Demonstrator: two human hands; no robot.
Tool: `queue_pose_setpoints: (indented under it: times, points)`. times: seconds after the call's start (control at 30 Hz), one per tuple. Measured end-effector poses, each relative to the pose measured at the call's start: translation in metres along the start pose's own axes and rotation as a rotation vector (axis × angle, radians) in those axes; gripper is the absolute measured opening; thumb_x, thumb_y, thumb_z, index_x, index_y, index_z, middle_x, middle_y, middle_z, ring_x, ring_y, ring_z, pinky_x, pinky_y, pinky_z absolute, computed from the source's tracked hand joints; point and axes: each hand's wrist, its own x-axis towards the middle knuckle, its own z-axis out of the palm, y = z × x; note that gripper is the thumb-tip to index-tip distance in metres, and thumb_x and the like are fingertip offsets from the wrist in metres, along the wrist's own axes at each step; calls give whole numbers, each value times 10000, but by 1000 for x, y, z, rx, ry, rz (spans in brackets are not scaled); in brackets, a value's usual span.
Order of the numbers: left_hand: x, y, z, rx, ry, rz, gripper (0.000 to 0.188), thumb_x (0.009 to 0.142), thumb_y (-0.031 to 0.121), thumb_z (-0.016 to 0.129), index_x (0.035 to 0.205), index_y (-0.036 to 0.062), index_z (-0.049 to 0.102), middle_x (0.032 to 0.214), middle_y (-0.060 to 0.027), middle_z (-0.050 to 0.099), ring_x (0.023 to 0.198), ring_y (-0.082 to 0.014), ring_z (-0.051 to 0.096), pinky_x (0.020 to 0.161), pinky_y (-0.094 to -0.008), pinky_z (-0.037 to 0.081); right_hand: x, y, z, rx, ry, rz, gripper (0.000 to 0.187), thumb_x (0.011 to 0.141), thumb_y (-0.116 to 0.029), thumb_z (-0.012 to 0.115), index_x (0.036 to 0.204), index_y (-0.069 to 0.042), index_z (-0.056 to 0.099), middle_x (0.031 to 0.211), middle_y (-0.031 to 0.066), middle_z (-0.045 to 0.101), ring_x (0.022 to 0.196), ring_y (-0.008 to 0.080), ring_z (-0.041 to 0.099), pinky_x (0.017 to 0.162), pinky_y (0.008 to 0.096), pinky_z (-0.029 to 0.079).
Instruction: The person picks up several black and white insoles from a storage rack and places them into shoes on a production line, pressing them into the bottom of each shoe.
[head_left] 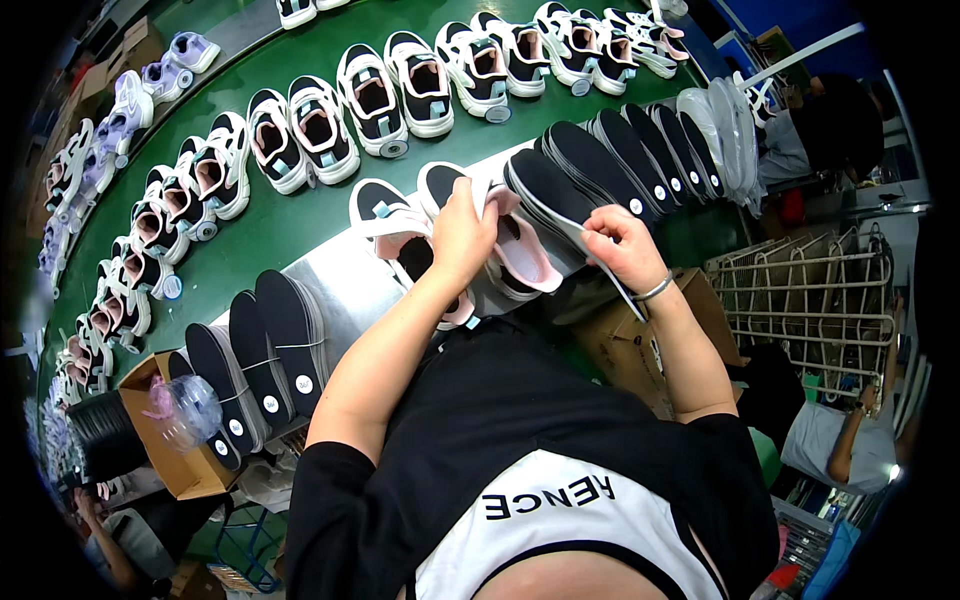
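Observation:
A black, white and pink sneaker (528,262) stands on the metal bench strip in front of me, its opening facing me. My left hand (463,232) is closed on the upper part of this sneaker, around its tongue and strap. In my right hand (626,250), fingers and thumb pinch a black insole with a pale edge (548,192), which tilts beside the sneaker. The insole's near end reaches down past my wrist. Left of the held sneaker stands its matching sneaker (392,218), partly behind my left forearm.
Stacks of black insoles (590,160) lie to the right, with banded insole bundles (290,325) at left. A green conveyor (320,215) carries rows of sneakers. A cardboard box (185,470) stands at lower left, another box (625,345) under my right arm, a wire rack (800,300) at right.

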Motion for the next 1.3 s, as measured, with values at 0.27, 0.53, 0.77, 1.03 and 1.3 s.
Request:
queue_pose_setpoints:
  times: [0.27,0.53,0.77,1.03,1.3]
  points:
    - [5,-11,-9,-224,-139,-152,239,728,197,504,848,-8,530,722,-149,596,672,-261,573,613,-324,447,5,-10,1,181,-563,716,228,707,-210,519,696,3,599,569,91,564,477,160,550,446,265,458]
    - [2,5,-2,-274,-196,-26,245,770,209,480,872,8,575,792,-125,603,725,-224,581,674,-299,440,16,-12,75,-688,-451,1,419,819,-401,403,772,-42,614,886,185,545,717,320,560,628,399,459]
    - [6,7,4,26,-46,25,147,786,120,473,855,12,544,792,-183,575,765,-344,560,683,-385,419,-13,-17,37,-1042,-466,5,396,550,-245,653,891,-62,570,990,162,491,874,265,511,708,383,406]
    - [10,-11,12,120,-15,171,161,776,116,473,853,-24,495,771,-218,563,744,-376,551,661,-405,416,8,-15,47,-1005,-579,-219,144,648,-138,543,721,-40,620,714,137,608,685,278,599,588,365,477]
    - [1,0,-2,-20,-12,187,180,746,113,498,844,-34,525,737,-192,562,703,-327,554,643,-375,424,35,31,91,-515,-348,-174,248,701,-176,536,929,-79,526,868,127,583,793,291,571,668,372,449]
